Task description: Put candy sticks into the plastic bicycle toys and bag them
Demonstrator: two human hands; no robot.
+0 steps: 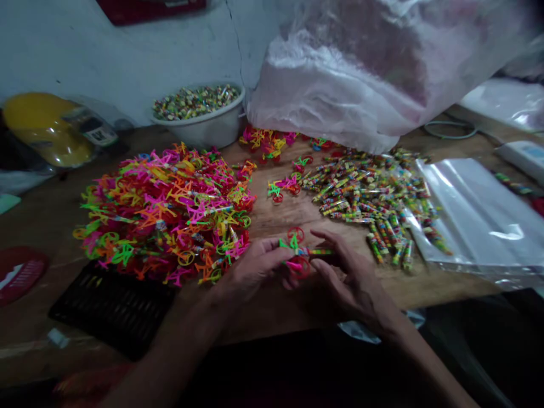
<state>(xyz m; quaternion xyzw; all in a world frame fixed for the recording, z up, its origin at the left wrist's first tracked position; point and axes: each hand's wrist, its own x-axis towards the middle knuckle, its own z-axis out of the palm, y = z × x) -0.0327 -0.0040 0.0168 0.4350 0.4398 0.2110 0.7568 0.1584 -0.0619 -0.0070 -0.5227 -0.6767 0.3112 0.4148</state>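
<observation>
My left hand (255, 267) pinches a small plastic toy bicycle (293, 243) with green and pink parts and red wheels. A slim clear tube of colourful candies (318, 251) sticks out of the toy towards the right. The thumb and fingers of my right hand (351, 277) close around the tube's far end. Left of my hands lies a large heap of similar toy bicycles (165, 209) in pink, orange, yellow, green and red. A pile of candy tubes (365, 192) is to the right, beyond my right hand.
A white basin (204, 127) full of candy tubes stands by the wall. Behind the pile bulges a big plastic bag (331, 85). Clear flat bags (476, 215) lie at right. A black slotted tray (114, 306) sits at front left, a yellow-topped container (46, 127) behind.
</observation>
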